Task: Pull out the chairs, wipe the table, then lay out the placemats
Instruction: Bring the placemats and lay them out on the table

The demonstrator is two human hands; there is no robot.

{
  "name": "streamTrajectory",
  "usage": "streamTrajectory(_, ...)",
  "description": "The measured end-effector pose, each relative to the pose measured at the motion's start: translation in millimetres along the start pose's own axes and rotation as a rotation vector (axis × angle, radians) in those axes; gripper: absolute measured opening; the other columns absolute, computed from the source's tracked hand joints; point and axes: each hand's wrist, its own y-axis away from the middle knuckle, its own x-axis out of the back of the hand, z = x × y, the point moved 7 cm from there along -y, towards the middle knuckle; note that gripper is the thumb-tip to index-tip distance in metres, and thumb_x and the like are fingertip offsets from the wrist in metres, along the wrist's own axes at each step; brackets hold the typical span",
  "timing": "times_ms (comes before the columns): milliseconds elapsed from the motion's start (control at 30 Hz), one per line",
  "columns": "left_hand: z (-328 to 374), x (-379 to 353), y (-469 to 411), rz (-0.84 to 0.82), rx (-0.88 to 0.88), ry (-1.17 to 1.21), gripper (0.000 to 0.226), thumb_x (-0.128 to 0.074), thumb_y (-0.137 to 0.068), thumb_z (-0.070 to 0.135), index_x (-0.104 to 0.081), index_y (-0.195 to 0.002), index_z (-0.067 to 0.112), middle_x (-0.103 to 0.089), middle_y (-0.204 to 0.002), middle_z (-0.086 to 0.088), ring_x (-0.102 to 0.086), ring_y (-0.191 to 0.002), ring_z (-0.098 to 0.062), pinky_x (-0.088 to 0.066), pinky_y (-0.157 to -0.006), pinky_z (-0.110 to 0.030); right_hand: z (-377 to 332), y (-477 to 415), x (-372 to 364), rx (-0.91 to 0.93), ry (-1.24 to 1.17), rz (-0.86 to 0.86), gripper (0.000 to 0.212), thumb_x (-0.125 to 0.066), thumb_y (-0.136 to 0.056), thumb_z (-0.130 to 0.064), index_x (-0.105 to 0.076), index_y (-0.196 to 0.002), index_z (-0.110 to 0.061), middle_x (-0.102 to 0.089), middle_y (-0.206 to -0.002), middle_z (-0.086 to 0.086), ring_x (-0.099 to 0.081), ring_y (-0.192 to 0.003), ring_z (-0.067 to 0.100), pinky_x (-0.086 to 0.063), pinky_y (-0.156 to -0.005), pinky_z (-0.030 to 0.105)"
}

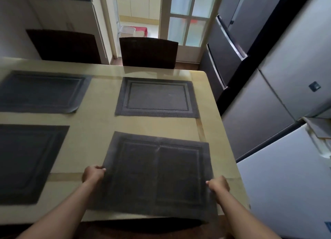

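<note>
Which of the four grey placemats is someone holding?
The near-right placemat: the left hand and right hand grip its side edges, and its near edge reaches the table edge. The far-right, far-left and near-left mats lie flat, untouched.

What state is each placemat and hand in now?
Near right placemat: gripped at both sides, its near edge at the table edge.
Far right placemat: flat.
Far left placemat: flat.
Near left placemat: flat.
Left hand: gripping the near right placemat.
Right hand: gripping the near right placemat.
</note>
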Motion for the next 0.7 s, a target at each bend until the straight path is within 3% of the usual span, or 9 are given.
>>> streamTrajectory(133, -1, 0, -1, 0.038, -0.031, 0.06, 0.017, -0.071, -0.08, 0.011, -0.073, -0.095, 0.002, -0.072, -0.099, -0.017, -0.066, -0.093, -0.033, -0.049, -0.08, -0.035, -2, -1, 6, 0.017, -0.123, 0.057, 0.02, -0.068, -0.083, -0.015, -0.069, -0.096, 0.0, -0.068, -0.108, 0.021, -0.063, -0.102, 0.037, -0.048, -0.082, 0.033)
streamTrajectory(233, -1, 2, 2, 0.048, -0.049, 0.145, 0.018, -0.069, -0.082, 0.01, -0.072, -0.098, 0.002, -0.072, -0.099, -0.016, -0.066, -0.094, -0.032, -0.047, -0.08, -0.033, -16, 2, 17, 0.086, -0.16, 0.108, 0.005, -0.065, -0.085, -0.013, -0.064, -0.083, -0.008, -0.068, -0.104, 0.018, -0.062, -0.1, 0.034, -0.046, -0.081, 0.032)
streamTrajectory(367, 1, 2, -9, 0.045, -0.05, 0.228, 0.02, -0.07, -0.081, 0.011, -0.072, -0.1, 0.004, -0.072, -0.101, -0.016, -0.066, -0.097, -0.032, -0.05, -0.09, -0.038, -39, -3, 30, 0.152, -0.202, 0.148, 0.007, -0.065, -0.086, -0.013, -0.066, -0.088, -0.007, -0.068, -0.104, 0.019, -0.062, -0.101, 0.034, -0.046, -0.082, 0.033)
streamTrajectory(567, -2, -7, -9, 0.062, 0.003, 0.268, 0.019, -0.07, -0.08, 0.006, -0.071, -0.099, 0.002, -0.071, -0.098, -0.013, -0.062, -0.083, -0.024, -0.045, -0.079, -0.028, -55, -21, 29, 0.176, -0.204, 0.108, 0.009, -0.067, -0.084, -0.01, -0.068, -0.091, -0.005, -0.069, -0.106, 0.019, -0.062, -0.103, 0.033, -0.046, -0.084, 0.032)
streamTrajectory(700, -10, -8, -11, 0.062, 0.012, 0.234, 0.024, -0.072, -0.078, 0.004, -0.071, -0.101, 0.001, -0.071, -0.102, -0.016, -0.066, -0.095, -0.03, -0.047, -0.082, -0.03, -44, -26, 19, 0.172, -0.15, 0.066, 0.023, -0.064, -0.083, -0.002, -0.067, -0.105, -0.003, -0.066, -0.115, 0.019, -0.06, -0.109, 0.033, -0.045, -0.088, 0.032)
